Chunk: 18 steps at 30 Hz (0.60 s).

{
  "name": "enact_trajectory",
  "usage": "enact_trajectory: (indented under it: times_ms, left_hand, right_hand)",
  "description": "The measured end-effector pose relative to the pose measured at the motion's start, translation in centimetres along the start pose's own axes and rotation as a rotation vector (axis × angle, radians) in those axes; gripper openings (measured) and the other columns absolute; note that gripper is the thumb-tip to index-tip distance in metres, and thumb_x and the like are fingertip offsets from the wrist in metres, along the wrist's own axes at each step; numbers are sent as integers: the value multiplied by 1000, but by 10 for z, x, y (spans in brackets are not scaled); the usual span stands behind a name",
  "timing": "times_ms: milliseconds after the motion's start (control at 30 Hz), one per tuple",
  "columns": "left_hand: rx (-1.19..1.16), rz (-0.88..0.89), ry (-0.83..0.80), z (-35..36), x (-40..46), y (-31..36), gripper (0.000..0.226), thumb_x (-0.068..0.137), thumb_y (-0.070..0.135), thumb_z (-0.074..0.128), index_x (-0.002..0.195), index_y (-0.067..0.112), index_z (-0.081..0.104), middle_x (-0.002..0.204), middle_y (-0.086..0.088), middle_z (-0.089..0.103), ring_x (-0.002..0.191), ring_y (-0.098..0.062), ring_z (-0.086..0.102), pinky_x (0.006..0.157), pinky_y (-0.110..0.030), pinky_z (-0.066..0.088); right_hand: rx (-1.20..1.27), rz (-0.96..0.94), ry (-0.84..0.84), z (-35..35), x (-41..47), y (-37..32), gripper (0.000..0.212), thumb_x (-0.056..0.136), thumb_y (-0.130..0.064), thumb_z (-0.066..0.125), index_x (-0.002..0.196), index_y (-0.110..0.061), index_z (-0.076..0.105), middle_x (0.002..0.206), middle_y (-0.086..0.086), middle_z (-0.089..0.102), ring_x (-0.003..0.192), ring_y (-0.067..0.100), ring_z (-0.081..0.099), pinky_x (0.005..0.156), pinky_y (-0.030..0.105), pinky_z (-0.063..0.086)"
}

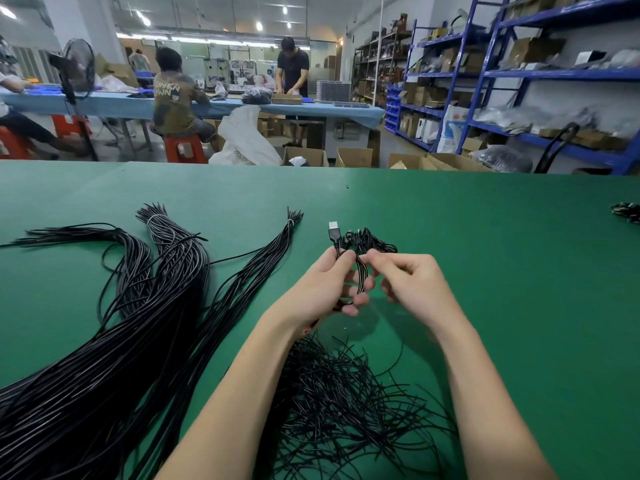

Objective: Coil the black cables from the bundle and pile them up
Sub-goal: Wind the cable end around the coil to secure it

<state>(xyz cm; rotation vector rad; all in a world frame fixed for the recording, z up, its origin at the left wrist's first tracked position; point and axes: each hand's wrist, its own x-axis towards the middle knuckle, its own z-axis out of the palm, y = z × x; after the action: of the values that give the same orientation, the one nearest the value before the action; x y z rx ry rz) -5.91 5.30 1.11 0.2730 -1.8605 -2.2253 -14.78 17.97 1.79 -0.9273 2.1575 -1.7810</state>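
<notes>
Black coiled cable [360, 268] at desk [485, 237] ctr, USB plug at 12 o'clock. L hand [325, 289] grip wraps coil; R hand [412, 285] pinches strand, prob. Bundle [138, 323] at 9 o'clock.

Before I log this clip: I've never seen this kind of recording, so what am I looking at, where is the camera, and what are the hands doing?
There is no machine here. One wide-angle camera sits on a person's head, looking forward and down at their own bare hands over a green table. The left hand grips a coiled black cable whose USB plug sticks up above the fingers. The right hand pinches the coil at its top. To the left lie long bundles of black cables, tied near their far ends. Near the forearms is a loose heap of thin black ties. Beyond the table, other people work at a blue bench.
</notes>
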Motion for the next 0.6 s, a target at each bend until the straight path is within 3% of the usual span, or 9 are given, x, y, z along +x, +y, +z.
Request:
enact_trajectory:
  times_ms: [67, 167, 233, 333, 467, 533, 600]
  left_hand:
    - [161, -21, -6, -1, 0, -2, 18, 108, 36, 35, 102, 20, 43, 64, 9, 53, 48, -9, 44, 43, -20, 35]
    - [346, -12, -38, 4, 1, -5, 26, 107, 42, 32, 103, 19, 44, 57, 12, 44, 42, -7, 34, 40, -18, 28]
    - [422, 6, -73, 6, 1, -5, 30, 107, 45, 32, 103, 20, 48, 60, 7, 42, 40, -7, 31, 38, -17, 26]
    - [511, 13, -99, 5, -2, -3, 27, 107, 42, 35, 96, 21, 48, 64, 2, 44, 38, -9, 37, 37, -19, 31]
    - [631, 64, -155, 3, -3, -3, 12, 103, 43, 47, 110, 33, 51, 53, 12, 47, 36, -6, 38, 37, -17, 32]
    - [717, 112, -133, 6, -3, -5, 28, 98, 44, 57, 123, 34, 49, 47, 18, 48, 36, -1, 40, 39, -17, 33]
    - [644, 51, -84, 3, -1, -5, 40, 92, 46, 62, 122, 25, 48, 45, 17, 45, 36, -2, 36, 38, -18, 30]
  right_hand:
    - [165, 99, -10, -2, 0, -5, 25, 98, -39, 64, 88, -25, 82, 71, -11, 66, 53, 8, 46, 48, 20, 40]
    - [104, 109, -56, 0, 0, -8, 27, 89, -50, 71, 88, -25, 81, 71, -8, 67, 53, 7, 50, 46, 19, 42]
    - [64, 117, -52, 4, 1, -7, 20, 86, -43, 77, 88, -23, 79, 69, 1, 64, 53, 10, 51, 45, 20, 42]
    - [145, 201, -53, 3, 1, -5, 15, 85, -28, 80, 94, -17, 76, 70, 0, 63, 51, 8, 54, 44, 19, 42]
    - [117, 225, -78, 0, 0, -5, 17, 84, -36, 81, 89, -21, 77, 73, -1, 64, 54, 7, 54, 44, 18, 42]
    - [86, 200, -70, 0, 0, -4, 13, 85, -34, 81, 76, -24, 76, 73, 0, 66, 55, 9, 53, 43, 18, 41]
    - [126, 197, -78, 0, 0, -4, 12, 87, -31, 79, 82, -21, 78, 81, 0, 74, 59, 9, 57, 46, 17, 44]
